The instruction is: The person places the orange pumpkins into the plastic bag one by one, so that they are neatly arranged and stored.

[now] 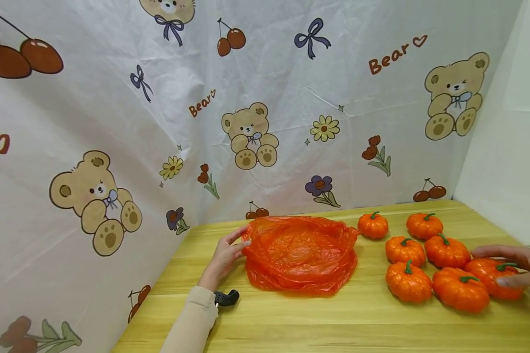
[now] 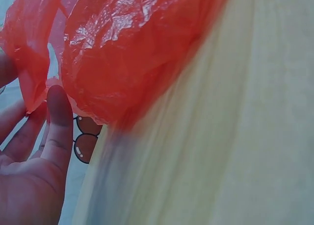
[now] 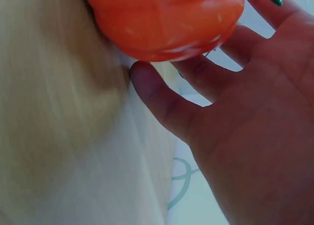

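Note:
A thin red plastic bag (image 1: 300, 284) lies on the table with its mouth spread wide. My left hand (image 1: 224, 257) holds the left side of its rim; in the left wrist view the film of the bag (image 2: 122, 63) passes between thumb and fingers. At the far right, my right hand (image 1: 523, 264) spans the rightmost small orange pumpkin (image 1: 486, 269), thumb in front and fingers behind. Seen from the right wrist, the thumb tip sits right at the edge of that pumpkin (image 3: 167, 24), and the other fingers are partly hidden behind it.
Several more orange pumpkins with green stems stand close together right of the bag, including a front one (image 1: 461, 289) and a back one (image 1: 373, 225). The wooden table (image 1: 291, 326) meets a bear-print cloth (image 1: 287, 186) behind and a white wall (image 1: 503, 186) at right.

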### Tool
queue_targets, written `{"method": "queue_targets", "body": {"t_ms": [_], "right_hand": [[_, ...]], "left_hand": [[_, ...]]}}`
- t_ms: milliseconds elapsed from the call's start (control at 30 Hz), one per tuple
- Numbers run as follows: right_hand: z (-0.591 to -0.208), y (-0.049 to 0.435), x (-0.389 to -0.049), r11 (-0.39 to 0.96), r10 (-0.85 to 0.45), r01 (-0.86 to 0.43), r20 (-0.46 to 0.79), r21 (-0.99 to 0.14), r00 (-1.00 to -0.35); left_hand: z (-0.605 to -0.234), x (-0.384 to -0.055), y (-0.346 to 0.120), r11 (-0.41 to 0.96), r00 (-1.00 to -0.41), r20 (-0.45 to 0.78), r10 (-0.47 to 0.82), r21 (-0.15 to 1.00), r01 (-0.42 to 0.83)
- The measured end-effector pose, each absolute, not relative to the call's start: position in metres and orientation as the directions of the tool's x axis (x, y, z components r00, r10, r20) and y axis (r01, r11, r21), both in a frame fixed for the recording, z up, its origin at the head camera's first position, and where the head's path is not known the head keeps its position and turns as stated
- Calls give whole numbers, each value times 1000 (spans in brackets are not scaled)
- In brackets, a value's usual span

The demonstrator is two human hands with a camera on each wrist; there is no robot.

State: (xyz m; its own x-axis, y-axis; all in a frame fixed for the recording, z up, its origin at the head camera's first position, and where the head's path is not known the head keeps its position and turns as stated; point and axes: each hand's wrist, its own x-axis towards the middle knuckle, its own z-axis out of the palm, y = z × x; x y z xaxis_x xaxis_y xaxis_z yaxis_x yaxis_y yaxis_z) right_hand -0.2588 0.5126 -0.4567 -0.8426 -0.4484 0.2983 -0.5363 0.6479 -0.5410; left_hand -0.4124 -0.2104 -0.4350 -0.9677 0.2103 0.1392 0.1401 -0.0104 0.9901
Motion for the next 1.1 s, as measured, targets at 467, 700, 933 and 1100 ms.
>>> {"method": "queue_targets", "body": {"t_ms": [467, 700, 933, 1100], "right_hand": [[-468, 525, -263, 597, -535, -549, 221, -584, -816], [-466, 526, -262, 634, -509, -488, 152, -600, -847], [-460, 527, -262, 682, -489, -468, 125, -562, -863], [-457, 527, -262, 702, -468, -489, 182, -518, -865]], "left_hand": [[-434, -409, -213, -15, -935, 124, 333, 992, 127], [-435, -407, -214, -22, -915, 124, 384, 992, 126], [-435, -408, -215, -36, -921, 122, 370, 993, 117], [-434, -408, -216, -43, -917, 114, 381, 993, 106]]}}
